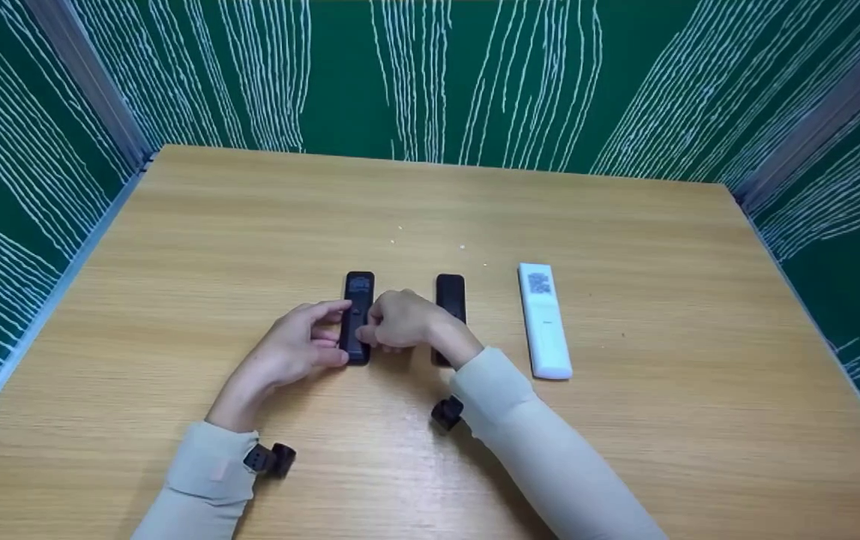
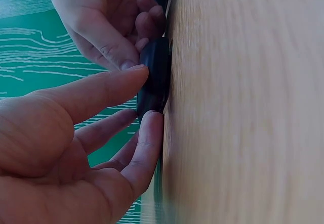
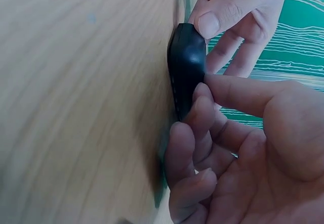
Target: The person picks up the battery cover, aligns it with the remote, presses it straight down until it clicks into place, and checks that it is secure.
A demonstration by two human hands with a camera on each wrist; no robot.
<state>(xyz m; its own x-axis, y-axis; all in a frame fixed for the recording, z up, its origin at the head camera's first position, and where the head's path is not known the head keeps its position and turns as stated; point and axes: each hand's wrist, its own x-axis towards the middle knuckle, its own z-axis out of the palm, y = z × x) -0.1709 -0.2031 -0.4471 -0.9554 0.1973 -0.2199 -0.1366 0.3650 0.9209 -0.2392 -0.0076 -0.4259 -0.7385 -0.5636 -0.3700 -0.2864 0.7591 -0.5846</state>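
Note:
A slim black remote control [image 1: 359,296] lies lengthwise on the table with a label at its far end. Along its left edge, the left hand [image 1: 291,349] holds it between index finger and thumb. From the opposite side the right hand [image 1: 407,319] grips the same remote, its thumb on the upper surface near the middle and fingertips by the right edge. Both wrist views show the remote [image 2: 157,77] end-on, low against the tabletop, with fingers of both hands touching it. What lies under the right hand's fingers is partly hidden.
A second black remote [image 1: 450,292] lies to the right, partly covered by the right wrist. Further right rests a white remote [image 1: 546,322] with a printed label. Small white specks [image 1: 462,247] dot the wooden table [image 1: 647,300]. Green partitions with white streaks border the far side and both sides.

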